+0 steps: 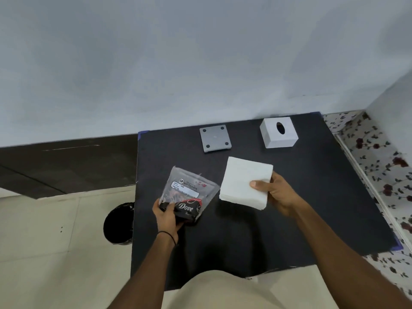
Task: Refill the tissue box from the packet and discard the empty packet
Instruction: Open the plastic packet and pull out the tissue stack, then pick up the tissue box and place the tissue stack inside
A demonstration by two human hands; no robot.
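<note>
Done: my right hand [275, 192] fingers pinch the tissue stack [245, 182], out of the packet [189, 195].
Left hand [166, 216]: fingers grip the packet.
Left: fill the tissue box [278, 136], bin [119, 223] the packet.

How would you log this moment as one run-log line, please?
left hand: holds packet | right hand: holds tissue stack | tissue box: on table, base plate off
</note>
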